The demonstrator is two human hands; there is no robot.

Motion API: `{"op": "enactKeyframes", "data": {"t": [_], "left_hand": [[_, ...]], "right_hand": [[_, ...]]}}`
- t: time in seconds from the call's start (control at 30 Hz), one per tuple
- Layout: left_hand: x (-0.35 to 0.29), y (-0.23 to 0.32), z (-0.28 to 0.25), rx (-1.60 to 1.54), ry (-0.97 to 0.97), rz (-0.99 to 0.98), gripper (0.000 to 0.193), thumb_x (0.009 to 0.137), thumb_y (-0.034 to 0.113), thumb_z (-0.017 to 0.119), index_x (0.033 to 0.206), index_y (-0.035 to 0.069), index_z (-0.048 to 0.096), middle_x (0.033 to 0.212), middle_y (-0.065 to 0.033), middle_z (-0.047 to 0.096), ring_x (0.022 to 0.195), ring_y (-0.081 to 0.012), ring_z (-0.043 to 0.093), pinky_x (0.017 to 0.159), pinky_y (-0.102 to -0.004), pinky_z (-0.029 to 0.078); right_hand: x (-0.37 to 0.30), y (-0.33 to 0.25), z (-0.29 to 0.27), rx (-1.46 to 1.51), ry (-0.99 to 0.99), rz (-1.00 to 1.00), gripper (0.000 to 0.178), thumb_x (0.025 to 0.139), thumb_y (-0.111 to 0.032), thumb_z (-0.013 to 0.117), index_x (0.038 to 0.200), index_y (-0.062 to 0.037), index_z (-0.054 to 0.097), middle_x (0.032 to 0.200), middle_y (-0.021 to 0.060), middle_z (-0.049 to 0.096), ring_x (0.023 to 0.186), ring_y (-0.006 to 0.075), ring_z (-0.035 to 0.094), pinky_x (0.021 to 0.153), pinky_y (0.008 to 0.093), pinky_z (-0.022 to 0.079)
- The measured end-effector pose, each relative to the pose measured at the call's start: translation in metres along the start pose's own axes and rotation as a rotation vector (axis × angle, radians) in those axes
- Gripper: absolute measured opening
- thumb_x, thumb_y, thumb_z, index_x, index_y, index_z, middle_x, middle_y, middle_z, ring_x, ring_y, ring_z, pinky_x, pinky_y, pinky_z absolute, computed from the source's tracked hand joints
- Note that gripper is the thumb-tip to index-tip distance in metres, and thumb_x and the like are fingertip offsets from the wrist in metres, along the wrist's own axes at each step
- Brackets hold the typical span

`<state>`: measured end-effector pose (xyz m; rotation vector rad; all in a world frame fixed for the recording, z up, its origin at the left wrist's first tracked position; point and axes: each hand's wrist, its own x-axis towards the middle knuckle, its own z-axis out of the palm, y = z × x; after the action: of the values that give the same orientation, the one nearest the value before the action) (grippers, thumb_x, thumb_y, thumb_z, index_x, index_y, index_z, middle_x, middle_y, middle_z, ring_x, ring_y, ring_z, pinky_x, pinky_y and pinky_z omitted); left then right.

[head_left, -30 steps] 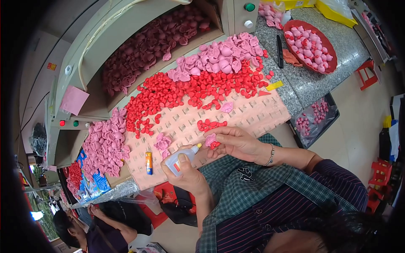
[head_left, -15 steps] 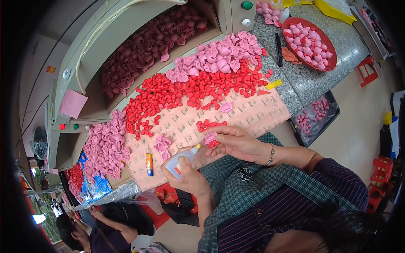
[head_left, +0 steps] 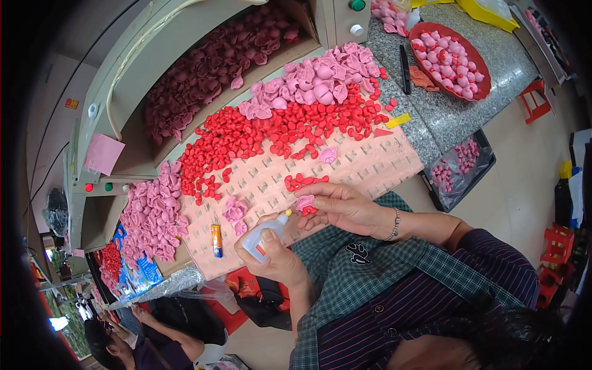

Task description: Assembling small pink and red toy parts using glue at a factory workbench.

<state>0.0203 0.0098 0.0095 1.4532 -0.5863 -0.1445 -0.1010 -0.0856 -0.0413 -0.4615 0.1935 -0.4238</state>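
Note:
My left hand [head_left: 285, 265] is closed round a translucent white squeeze bottle [head_left: 261, 243], tilted so its yellow tip points up and right. Just beyond that tip, my right hand [head_left: 348, 208] pinches a small pink moulded piece [head_left: 304, 203] with wavy edges, and red shows against its lower side. Whether the tip touches anything I cannot tell. A small group of red pieces [head_left: 301, 182] lies just beyond my right hand. Left of the bottle, a few loose pink pieces [head_left: 234, 209] rest on the peach-coloured mat [head_left: 265, 179].
Beyond lie heaps of red pieces [head_left: 265, 126] and pink pieces [head_left: 308, 80]; another pink heap [head_left: 151, 216] is at left. A blue-and-orange tube [head_left: 216, 240] lies on the mat. A grey cabinet [head_left: 98, 111] stands behind, a red bowl [head_left: 486, 86] far right. Another person [head_left: 154, 345] sits lower left.
The whole view has shifted very slightly. Both hands keep the same hold, with the bottle tip still close to the pink piece.

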Motion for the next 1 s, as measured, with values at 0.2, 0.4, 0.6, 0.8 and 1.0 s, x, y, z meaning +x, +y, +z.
{"op": "enactKeyframes", "data": {"t": [0.2, 0.4, 0.6, 0.8, 1.0], "left_hand": [[-0.0022, 0.0009, -0.0016, -0.007, 0.0, -0.006, 0.03, 0.093, 0.02, 0.061, 0.102, -0.005, 0.047, 0.091, -0.0209, 0.067, 0.081, -0.0246, 0.065, 0.077, -0.0361, 0.054], [-0.0037, 0.0021, -0.0016, 0.005, 0.003, -0.007, 0.03, 0.092, 0.02, 0.061, 0.101, -0.004, 0.047, 0.091, -0.0207, 0.067, 0.081, -0.0244, 0.066, 0.077, -0.0361, 0.055], [-0.0056, 0.0019, -0.0015, 0.032, 0.004, 0.003, 0.03, 0.092, 0.02, 0.062, 0.101, -0.005, 0.047, 0.09, -0.0204, 0.067, 0.081, -0.0241, 0.065, 0.075, -0.0348, 0.055], [-0.0077, -0.0008, -0.0022, 0.069, 0.037, 0.026, 0.028, 0.09, 0.017, 0.063, 0.1, -0.004, 0.048, 0.09, -0.02, 0.067, 0.081, -0.0238, 0.064, 0.075, -0.034, 0.053], [-0.009, -0.0026, -0.0047, 0.116, 0.054, 0.018, 0.027, 0.089, 0.017, 0.063, 0.099, -0.004, 0.05, 0.091, -0.0197, 0.066, 0.081, -0.0232, 0.064, 0.074, -0.033, 0.053]], "right_hand": [[-0.0005, 0.0008, 0.0, -0.002, 0.011, -0.009, 0.04, 0.104, -0.016, 0.049, 0.14, -0.0002, 0.045, 0.12, 0.016, 0.062, 0.107, 0.0259, 0.065, 0.094, 0.0359, 0.052], [-0.0009, 0.0015, -0.0005, -0.002, 0.013, -0.009, 0.04, 0.103, -0.016, 0.049, 0.14, -0.0004, 0.045, 0.121, 0.0164, 0.061, 0.108, 0.0261, 0.065, 0.093, 0.0358, 0.052], [-0.0009, 0.0013, -0.0001, 0.008, 0.023, -0.011, 0.041, 0.103, -0.016, 0.049, 0.141, -0.0011, 0.044, 0.124, 0.0156, 0.061, 0.107, 0.0266, 0.065, 0.092, 0.0365, 0.053], [0.0, 0.0002, 0.0004, 0.027, 0.034, -0.027, 0.041, 0.102, -0.014, 0.051, 0.142, -0.0026, 0.044, 0.122, 0.0168, 0.063, 0.105, 0.0263, 0.067, 0.091, 0.0386, 0.056], [-0.0015, -0.0002, -0.0021, 0.011, 0.005, -0.028, 0.044, 0.104, -0.018, 0.049, 0.144, -0.0028, 0.041, 0.136, 0.0211, 0.055, 0.11, 0.0275, 0.065, 0.094, 0.0383, 0.053]]}}
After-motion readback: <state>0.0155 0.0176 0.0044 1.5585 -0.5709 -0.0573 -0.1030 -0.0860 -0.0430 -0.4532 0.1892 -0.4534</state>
